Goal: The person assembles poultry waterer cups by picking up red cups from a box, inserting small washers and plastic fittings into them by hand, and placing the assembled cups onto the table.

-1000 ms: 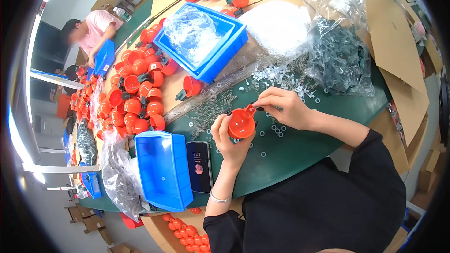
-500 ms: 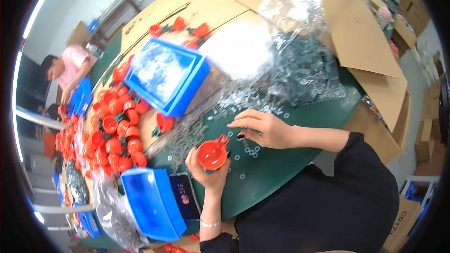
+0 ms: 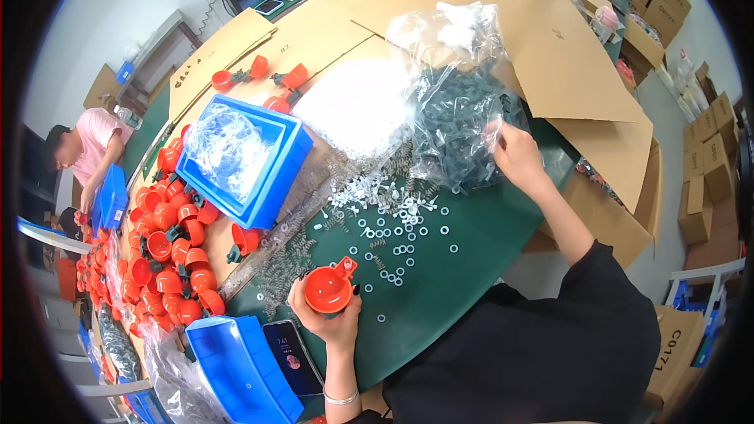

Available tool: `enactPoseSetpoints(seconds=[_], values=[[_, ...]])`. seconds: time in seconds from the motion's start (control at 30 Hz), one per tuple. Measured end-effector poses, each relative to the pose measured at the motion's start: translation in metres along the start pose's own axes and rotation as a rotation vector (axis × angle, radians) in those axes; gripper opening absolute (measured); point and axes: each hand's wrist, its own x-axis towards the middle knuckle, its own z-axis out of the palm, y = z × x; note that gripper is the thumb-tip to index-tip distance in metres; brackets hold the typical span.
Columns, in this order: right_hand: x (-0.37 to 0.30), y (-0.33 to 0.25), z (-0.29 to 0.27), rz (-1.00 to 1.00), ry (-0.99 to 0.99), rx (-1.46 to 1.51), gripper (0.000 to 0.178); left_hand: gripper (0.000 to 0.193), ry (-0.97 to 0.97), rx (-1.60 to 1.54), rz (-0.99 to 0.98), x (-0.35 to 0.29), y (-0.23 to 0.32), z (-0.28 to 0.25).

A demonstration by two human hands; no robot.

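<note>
Near the front edge of the green tabletop, my left hand (image 3: 334, 322) is closed around a small red plastic cup (image 3: 327, 289) with a short spout-like arm pointing up and right. Its hollow faces up. My right hand (image 3: 520, 155) is at the right side of a clear plastic bag (image 3: 452, 122) full of dark green plastic parts. Its fingers are bent together against the film and look pinched on it; the fingertips are partly hidden by the plastic. Between the hands lie several pale washers (image 3: 399, 261), small white pins (image 3: 385, 196) and metal springs (image 3: 287, 263).
A blue bin with crumpled film (image 3: 297, 159) stands beside a heap of red cups (image 3: 161, 247). Another blue bin (image 3: 243, 369) and a phone (image 3: 292, 357) lie left of my left hand. White pieces form a pile (image 3: 353, 106). A person in pink (image 3: 98, 141) works at far left.
My right hand has moved from the loose washers and springs, up and right to the bag of green parts. My left hand still holds the red cup. The view has shifted.
</note>
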Motion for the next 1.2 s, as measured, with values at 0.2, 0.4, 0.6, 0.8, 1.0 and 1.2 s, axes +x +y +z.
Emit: enactPoseSetpoints(seconds=[0.2, 0.4, 0.6, 0.8, 1.0, 1.2], values=[[0.006, -0.012, 0.010, -0.206, -0.072, -0.211, 0.028, 0.078, 0.015, -0.014, -0.007, 0.000, 0.000, -0.002], [0.019, -0.001, 0.012, -0.185, -0.179, -0.396, 0.023, 0.079, -0.018, -0.009, 0.034, 0.003, 0.007, -0.001], [0.013, -0.012, -0.046, 0.116, -0.391, 0.178, 0.033, 0.078, -0.018, 0.003, 0.082, -0.001, 0.008, -0.004], [-0.014, 0.009, -0.056, 0.266, -0.454, 0.997, 0.041, 0.080, -0.038, 0.044, 0.121, 0.003, 0.011, -0.003], [-0.065, -0.025, 0.004, 0.488, -0.720, 1.821, 0.027, 0.078, -0.031, 0.009, 0.104, 0.004, 0.008, -0.001], [-0.058, -0.091, 0.043, 0.352, -0.870, 1.297, 0.014, 0.079, -0.052, 0.022, 0.139, 0.007, 0.012, -0.001]])
